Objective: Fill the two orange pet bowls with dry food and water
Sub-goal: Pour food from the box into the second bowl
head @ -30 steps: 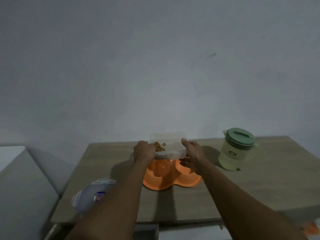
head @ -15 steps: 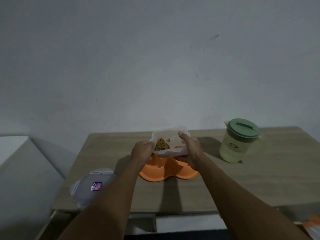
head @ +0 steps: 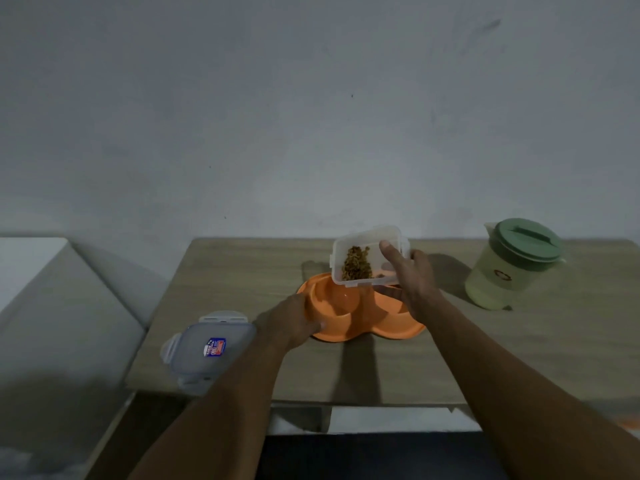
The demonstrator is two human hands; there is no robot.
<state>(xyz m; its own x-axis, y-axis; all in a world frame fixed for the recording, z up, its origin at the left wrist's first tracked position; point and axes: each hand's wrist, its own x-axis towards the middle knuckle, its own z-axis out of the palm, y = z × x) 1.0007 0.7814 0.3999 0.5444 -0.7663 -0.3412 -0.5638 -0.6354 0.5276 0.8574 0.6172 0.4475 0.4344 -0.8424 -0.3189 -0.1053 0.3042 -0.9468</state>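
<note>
Right now you are holding the clear container in your right hand, with the thumb lying across its open mouth on the right side and the other fingers wrapping underneath, so the grip is closing firmly on the plastic. You are tilting the container so that its opening is facing back toward you, and its lower edge is hanging just above the far rim of the orange double bowl. The dry food is sitting inside the container as a brown heap, leaning down toward that lower edge. Your left hand is gripping the near-left rim of the orange double bowl, with the thumb pressing on the rim and the fingers curling round the outer edge. The left basin is showing plain orange plastic with a small shine at its bottom, while the right basin is lying partly hidden behind your right wrist. The bowl is resting on the wooden table, about midway along it and closer to the wall than to you. A grey-clear lid with a blue and red sticker is lying flat at the near-left corner of the table, just beside your left forearm. A pitcher with a green lid and pale liquid inside is standing upright at the right, well apart from the bowl. Whether the lid's edge is overhanging the table corner is hard to tell.
</note>
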